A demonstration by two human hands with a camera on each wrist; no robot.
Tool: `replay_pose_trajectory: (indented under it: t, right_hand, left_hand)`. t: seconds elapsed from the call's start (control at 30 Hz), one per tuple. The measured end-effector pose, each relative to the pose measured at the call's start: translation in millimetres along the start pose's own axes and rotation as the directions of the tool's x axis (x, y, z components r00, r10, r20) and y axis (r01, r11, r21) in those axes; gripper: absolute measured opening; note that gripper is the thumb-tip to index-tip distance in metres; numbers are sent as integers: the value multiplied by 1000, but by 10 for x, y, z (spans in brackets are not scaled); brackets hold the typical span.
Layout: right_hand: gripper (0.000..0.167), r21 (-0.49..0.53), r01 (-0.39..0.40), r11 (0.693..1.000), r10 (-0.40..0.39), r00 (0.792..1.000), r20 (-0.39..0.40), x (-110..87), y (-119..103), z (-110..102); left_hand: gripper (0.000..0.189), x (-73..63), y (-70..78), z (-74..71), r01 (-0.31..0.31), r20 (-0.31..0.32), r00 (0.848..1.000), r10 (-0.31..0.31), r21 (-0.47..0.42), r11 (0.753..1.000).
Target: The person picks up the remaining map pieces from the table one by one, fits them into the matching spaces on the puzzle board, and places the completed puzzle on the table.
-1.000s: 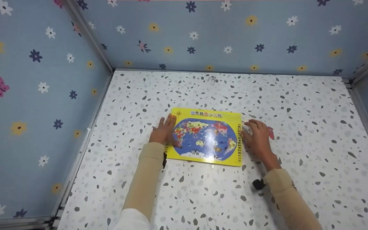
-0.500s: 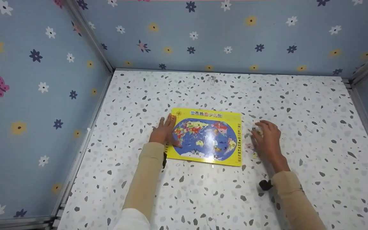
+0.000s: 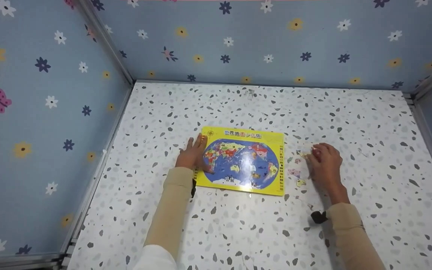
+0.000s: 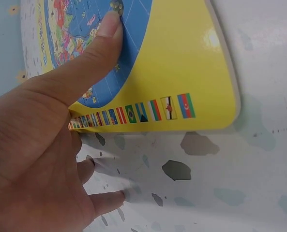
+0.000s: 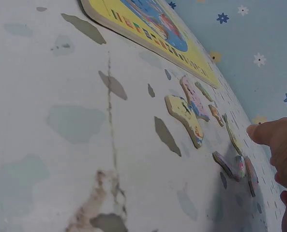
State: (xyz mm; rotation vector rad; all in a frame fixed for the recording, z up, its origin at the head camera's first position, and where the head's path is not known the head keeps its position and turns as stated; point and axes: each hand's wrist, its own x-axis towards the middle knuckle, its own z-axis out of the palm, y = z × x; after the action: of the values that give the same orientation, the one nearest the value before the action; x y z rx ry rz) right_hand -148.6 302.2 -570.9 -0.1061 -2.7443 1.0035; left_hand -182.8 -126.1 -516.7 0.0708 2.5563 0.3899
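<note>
A yellow-bordered world map puzzle board [image 3: 221,173] lies flat on the speckled table. My left hand [image 3: 191,154] rests at its left edge. In the left wrist view the thumb [image 4: 92,55] stretches straight over the printed map, and other fingers are spread on the tabletop beside the row of flags. To the right of the board, my right hand [image 3: 327,164] is over the loose puzzle pieces, with a red piece [image 3: 316,151] showing at its fingertips. In the right wrist view a finger points out above the pieces, and nothing shows held there.
Between the board and the right hand lie a pink piece [image 3: 294,172], a yellow piece [image 3: 300,183] and a small green piece [image 3: 290,159]. A purple piece [image 5: 229,166] lies below the right hand in its wrist view. Flower-patterned panels [image 3: 261,41] border the table.
My right hand has moved from the board's right edge farther to the right, uncovering several loose pieces on the table. The left hand and the board have stayed in place.
</note>
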Motion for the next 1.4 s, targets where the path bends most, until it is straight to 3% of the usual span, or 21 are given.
replay_pose_trajectory:
  t: [0.33,0.63,0.9,1.4]
  right_hand:
    - [51,-58,-162,985,167,982,92,-1,130,-128]
    - [37,-63,-131,989,135,989,56,25,170,-104]
    - [42,-88,-168,982,175,981,79,13,174,-110]
    - [45,-82,-129,988,130,991,9,-2,173,-116]
  left_hand:
    - [121,-16,14,-2,0,-12,1000,0,8,1000]
    - [122,-9,-8,-10,2,3,1000,-2,-40,999]
    - [122,-14,8,-9,-1,1,1000,1,-15,1000]
    - [122,-18,18,-3,-3,0,1000,3,-11,1000]
